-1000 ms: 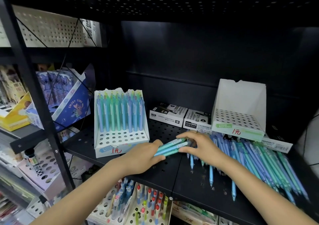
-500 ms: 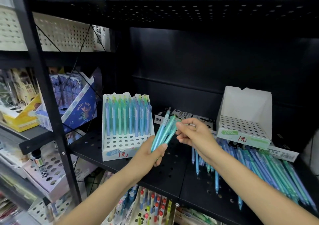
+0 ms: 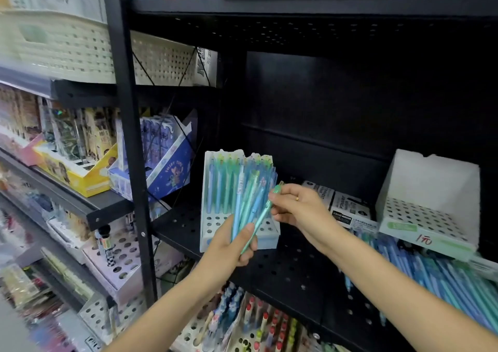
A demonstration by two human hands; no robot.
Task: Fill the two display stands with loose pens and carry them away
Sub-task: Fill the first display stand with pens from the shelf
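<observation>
Bundle of blue and green plastic pens (image 3: pixel 246 203) held upright and fanned in the left hand (image 3: pixel 231 243), fingers wrapped around the lower ends, thumb pressed across the front. The bundle sits in front of the left white cardboard display stand (image 3: pixel 213 233), overlapping it in view.

Right hand (image 3: pixel 297 208) pinches a single mint-green pen (image 3: pixel 262 216) near its top end between thumb and fingertips; that pen slants down to the left, its lower end reaching the left hand's fingers. A thin gold ring shows on one right-hand finger.

Left stand: back rows filled with upright blue and green pens, front rows of round holes mostly open. It rests on the black perforated metal shelf (image 3: pixel 291 273).

Second white cardboard display stand (image 3: pixel 428 211) sits well to the right on the same shelf, holes unfilled, red handwritten price mark on its green front strip. Loose blue and green pens (image 3: pixel 442 276) lie in a heap on the shelf just in front of and below it.

Two small black-and-white boxes (image 3: pixel 347 208) lie between the two stands, behind the right hand.

Left of the black upright post (image 3: pixel 129 136): a blue cartoon-print carton (image 3: pixel 167 173), a yellow display box (image 3: pixel 80 176), cream perforated baskets (image 3: pixel 62 47) above. Lower shelf holds more pen stands, blurred.
</observation>
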